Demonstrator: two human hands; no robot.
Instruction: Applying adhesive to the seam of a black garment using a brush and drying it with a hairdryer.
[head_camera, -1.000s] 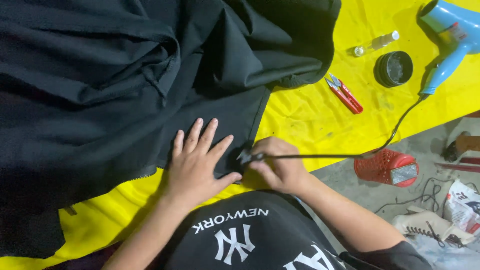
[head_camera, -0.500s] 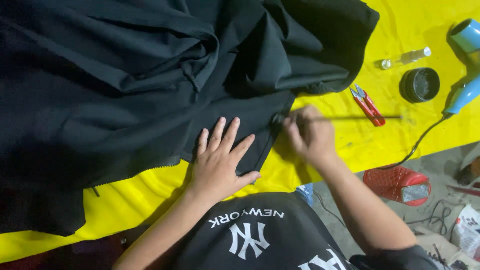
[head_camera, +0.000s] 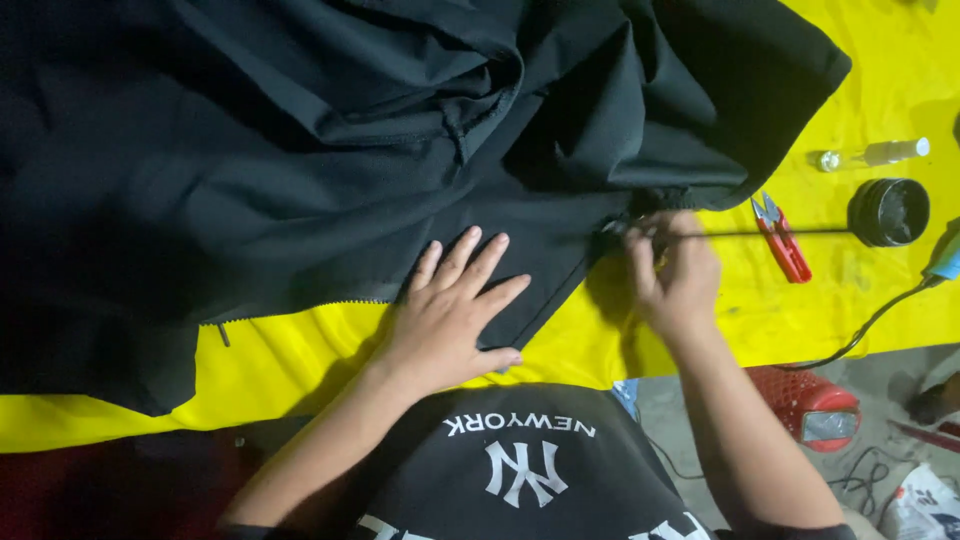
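Two small containers sit at the yellow counter's (head_camera: 760, 320) right edge: a clear bottle (head_camera: 872, 154) and a round black tin (head_camera: 889, 212); red snips (head_camera: 781, 238) lie nearby. Our left hand (head_camera: 450, 315) presses flat, fingers spread, on the black garment (head_camera: 350, 160); our right hand (head_camera: 672, 270) pinches a thin black rod (head_camera: 770, 234) at the fabric's edge.

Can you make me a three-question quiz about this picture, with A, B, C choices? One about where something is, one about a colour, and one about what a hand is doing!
1. Where are the red snips?
A. on the yellow cloth
B. on the black fabric
C. in a hand

2. What colour is the round jar?
A. white
B. black
C. green

3. What is the left hand doing?
A. making a fist
B. lifting scissors
C. lying flat, fingers spread

Answers:
1 A, they lie beside the right hand.
2 B, dark all over.
3 C, palm down on the fabric.
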